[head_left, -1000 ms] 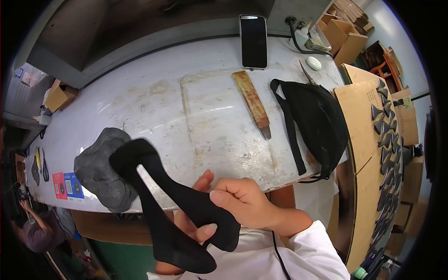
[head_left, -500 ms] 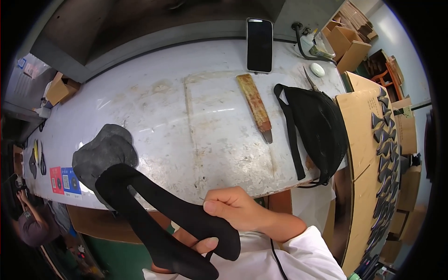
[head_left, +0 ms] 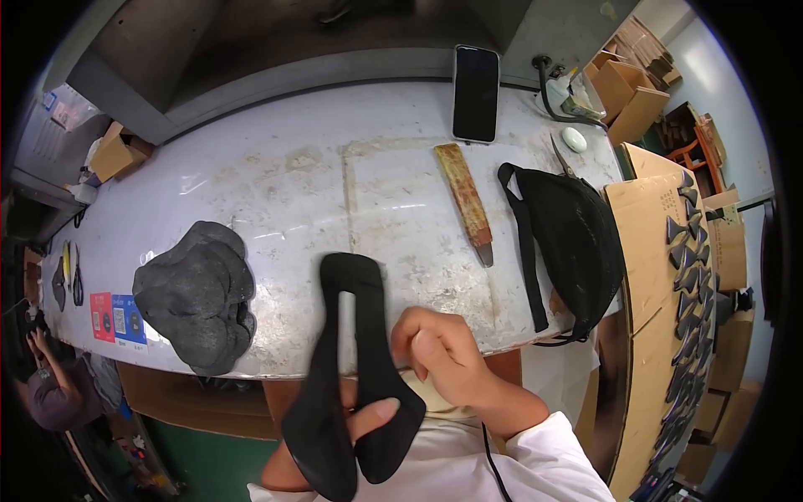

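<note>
My left hand (head_left: 375, 421) grips a black shoe upper (head_left: 330, 376), a U-shaped piece with a narrow slot, its joined end up and its two wider ends down. The left thumb lies across the lower part; the other left fingers are mostly hidden behind. My right hand (head_left: 443, 356) is curled beside the upper's right edge, thumb bent against the fingers. Whether anything sits in those fingers is hidden. Left of the upper, a dark grey lobed block (head_left: 196, 297) rests on the worn white table (head_left: 284, 217).
A tape-wrapped knife (head_left: 462, 197) and a black strapped pouch (head_left: 573, 243) lie to the right. Behind them are a phone (head_left: 476, 92), scissors (head_left: 562, 157) and a white oval object (head_left: 574, 140). A cardboard panel (head_left: 648, 276) holding several dark pointed pieces stands at the right.
The upper has come off the grey block, moved right and turned more upright. My right hand has left the upper's lower part and shifted slightly right.
</note>
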The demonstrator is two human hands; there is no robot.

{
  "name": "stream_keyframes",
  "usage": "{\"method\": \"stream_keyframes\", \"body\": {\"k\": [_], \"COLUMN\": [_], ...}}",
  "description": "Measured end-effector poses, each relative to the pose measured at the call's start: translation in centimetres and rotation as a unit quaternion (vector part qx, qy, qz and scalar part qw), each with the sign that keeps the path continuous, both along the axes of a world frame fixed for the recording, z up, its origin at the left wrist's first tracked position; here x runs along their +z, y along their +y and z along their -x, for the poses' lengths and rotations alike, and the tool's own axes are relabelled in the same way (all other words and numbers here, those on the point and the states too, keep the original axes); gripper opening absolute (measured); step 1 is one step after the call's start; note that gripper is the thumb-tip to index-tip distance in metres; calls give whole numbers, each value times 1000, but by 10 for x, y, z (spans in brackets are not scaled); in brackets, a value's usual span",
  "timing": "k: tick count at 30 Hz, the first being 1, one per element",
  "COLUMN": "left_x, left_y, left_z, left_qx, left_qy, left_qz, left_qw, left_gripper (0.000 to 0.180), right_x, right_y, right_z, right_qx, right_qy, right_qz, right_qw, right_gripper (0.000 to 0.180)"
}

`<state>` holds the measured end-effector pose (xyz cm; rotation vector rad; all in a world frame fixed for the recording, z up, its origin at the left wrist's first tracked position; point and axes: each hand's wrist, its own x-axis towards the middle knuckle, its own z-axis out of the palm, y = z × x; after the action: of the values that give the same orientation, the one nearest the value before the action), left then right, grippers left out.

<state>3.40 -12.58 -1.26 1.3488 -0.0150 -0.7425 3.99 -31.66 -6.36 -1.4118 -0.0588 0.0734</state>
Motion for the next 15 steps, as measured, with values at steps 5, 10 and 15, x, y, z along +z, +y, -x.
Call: {"method": "stream_keyframes", "body": {"k": [5, 10, 15], "left_x": [2, -4, -30], "left_y": [-1, 14, 18], "left_z": [-5, -13, 17], "left_qx": [-78, -202, -135], "left_qy": [63, 223, 202], "left_qz": [4, 90, 115], "left_qw": [995, 950, 963], "left_gripper": [83, 44, 30], "right_x": [10, -1, -1], "right_y": [1, 6, 9], "right_z": [-1, 9, 13], "right_qx": [-13, 37, 143], "right_qy": [-69, 62, 65], "right_qz": [160, -115, -184], "right_qw": [985, 991, 970], "right_gripper": [36, 31, 17]}}
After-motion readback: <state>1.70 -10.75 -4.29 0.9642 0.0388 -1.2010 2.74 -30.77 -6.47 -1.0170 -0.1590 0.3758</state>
